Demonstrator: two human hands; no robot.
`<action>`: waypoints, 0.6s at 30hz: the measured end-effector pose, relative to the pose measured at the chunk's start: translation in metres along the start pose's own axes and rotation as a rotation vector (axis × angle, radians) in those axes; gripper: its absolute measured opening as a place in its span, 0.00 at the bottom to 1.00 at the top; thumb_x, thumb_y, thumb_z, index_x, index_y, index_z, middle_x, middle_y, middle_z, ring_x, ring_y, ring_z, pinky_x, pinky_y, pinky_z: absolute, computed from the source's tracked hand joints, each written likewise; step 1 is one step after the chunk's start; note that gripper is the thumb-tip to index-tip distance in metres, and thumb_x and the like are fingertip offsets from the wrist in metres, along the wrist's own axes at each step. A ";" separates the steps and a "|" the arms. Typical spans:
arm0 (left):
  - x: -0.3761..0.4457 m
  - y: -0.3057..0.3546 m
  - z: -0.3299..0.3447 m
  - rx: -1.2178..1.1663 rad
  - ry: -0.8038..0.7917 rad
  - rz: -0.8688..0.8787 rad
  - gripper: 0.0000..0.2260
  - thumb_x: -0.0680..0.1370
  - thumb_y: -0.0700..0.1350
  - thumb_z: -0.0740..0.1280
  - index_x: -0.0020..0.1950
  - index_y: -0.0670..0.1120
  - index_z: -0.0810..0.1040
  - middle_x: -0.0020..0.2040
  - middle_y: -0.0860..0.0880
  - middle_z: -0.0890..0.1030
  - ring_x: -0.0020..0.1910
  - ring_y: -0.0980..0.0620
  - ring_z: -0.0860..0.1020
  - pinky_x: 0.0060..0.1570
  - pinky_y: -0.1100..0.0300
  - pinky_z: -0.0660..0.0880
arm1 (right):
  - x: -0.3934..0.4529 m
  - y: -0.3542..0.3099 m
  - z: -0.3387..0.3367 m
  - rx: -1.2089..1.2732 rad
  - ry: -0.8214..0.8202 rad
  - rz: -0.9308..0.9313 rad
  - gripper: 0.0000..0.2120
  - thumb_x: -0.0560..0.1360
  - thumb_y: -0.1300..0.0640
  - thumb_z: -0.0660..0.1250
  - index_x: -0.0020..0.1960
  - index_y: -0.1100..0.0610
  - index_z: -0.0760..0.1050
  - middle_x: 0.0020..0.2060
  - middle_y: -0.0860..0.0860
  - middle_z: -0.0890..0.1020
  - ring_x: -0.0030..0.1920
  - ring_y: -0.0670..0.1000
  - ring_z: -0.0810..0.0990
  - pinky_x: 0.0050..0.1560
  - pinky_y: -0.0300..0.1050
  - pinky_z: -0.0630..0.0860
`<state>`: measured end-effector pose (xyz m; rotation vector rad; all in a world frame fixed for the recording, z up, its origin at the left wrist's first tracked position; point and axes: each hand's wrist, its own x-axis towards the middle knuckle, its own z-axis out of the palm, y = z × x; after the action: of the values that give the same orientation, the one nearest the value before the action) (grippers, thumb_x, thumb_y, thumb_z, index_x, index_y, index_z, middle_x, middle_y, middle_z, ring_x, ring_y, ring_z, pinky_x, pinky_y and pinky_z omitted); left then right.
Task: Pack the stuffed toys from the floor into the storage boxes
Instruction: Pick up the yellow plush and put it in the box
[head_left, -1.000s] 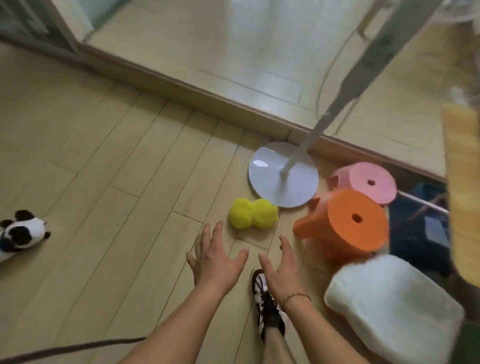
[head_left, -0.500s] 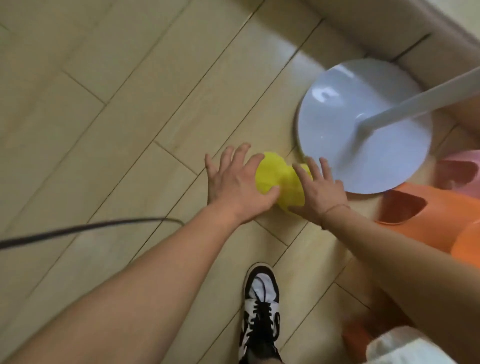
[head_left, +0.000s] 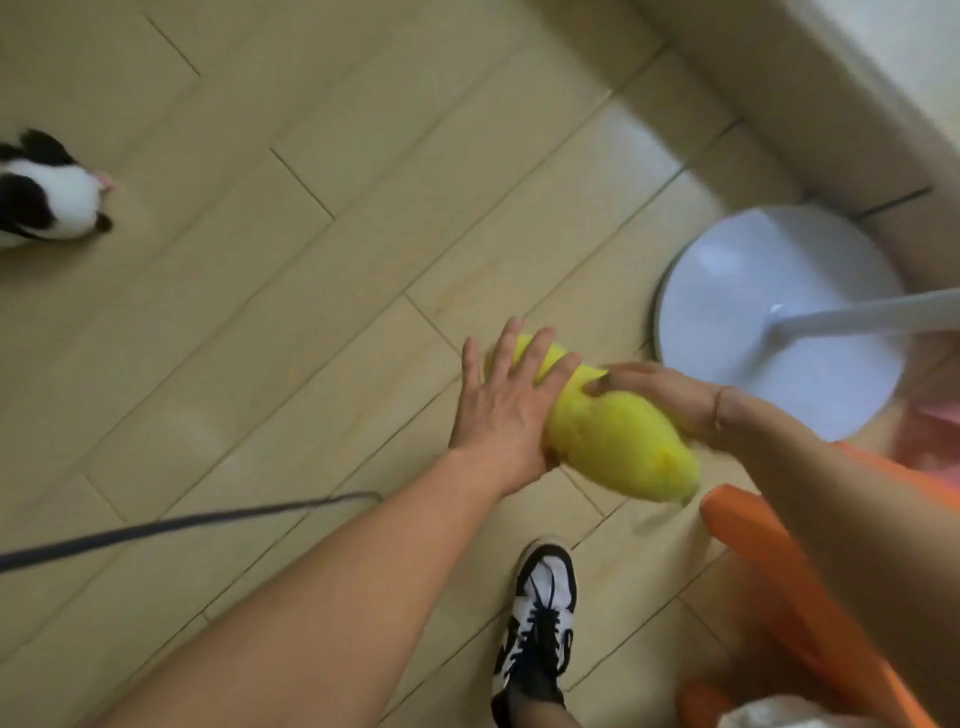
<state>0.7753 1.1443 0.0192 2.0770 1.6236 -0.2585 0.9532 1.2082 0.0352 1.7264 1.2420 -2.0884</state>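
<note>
Where hands (head_left: 501, 410) cover, yellow toy (head_left: 618, 447) half-hidden

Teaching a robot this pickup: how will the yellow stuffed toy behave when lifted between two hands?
The yellow stuffed toy probably squashes: it looks plush, pressed between the left hand and right hand. Likely light for its size. The fuzzy surface shouldn't slip.

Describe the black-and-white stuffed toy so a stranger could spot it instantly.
Start at the white round fan base on the right, then cross the wooden floor to the far left edge. The black-and-white stuffed toy lies there alone, untouched, unlike the yellow toy between both hands.
</note>
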 end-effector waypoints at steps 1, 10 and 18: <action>-0.005 -0.006 -0.023 -0.024 0.052 -0.013 0.41 0.68 0.62 0.70 0.76 0.56 0.55 0.79 0.52 0.54 0.79 0.46 0.44 0.74 0.38 0.40 | -0.018 -0.022 -0.001 0.169 -0.049 -0.031 0.14 0.75 0.45 0.65 0.48 0.55 0.82 0.46 0.53 0.85 0.48 0.52 0.84 0.54 0.47 0.79; -0.087 -0.119 -0.183 -1.024 0.085 -0.643 0.32 0.54 0.73 0.73 0.50 0.55 0.75 0.46 0.58 0.82 0.43 0.57 0.80 0.45 0.62 0.76 | -0.071 -0.190 0.109 0.289 0.020 -0.312 0.40 0.59 0.28 0.69 0.65 0.47 0.70 0.56 0.46 0.83 0.56 0.47 0.81 0.52 0.50 0.79; -0.190 -0.288 -0.206 -1.530 0.405 -0.791 0.29 0.56 0.70 0.71 0.51 0.55 0.81 0.45 0.59 0.85 0.46 0.60 0.82 0.46 0.60 0.78 | -0.023 -0.320 0.274 0.117 0.293 -0.417 0.08 0.76 0.54 0.68 0.54 0.47 0.78 0.40 0.47 0.86 0.41 0.45 0.83 0.41 0.42 0.78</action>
<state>0.4187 1.1307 0.2049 0.3102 1.7847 0.9280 0.5684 1.2211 0.2080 2.0272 1.7239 -2.2161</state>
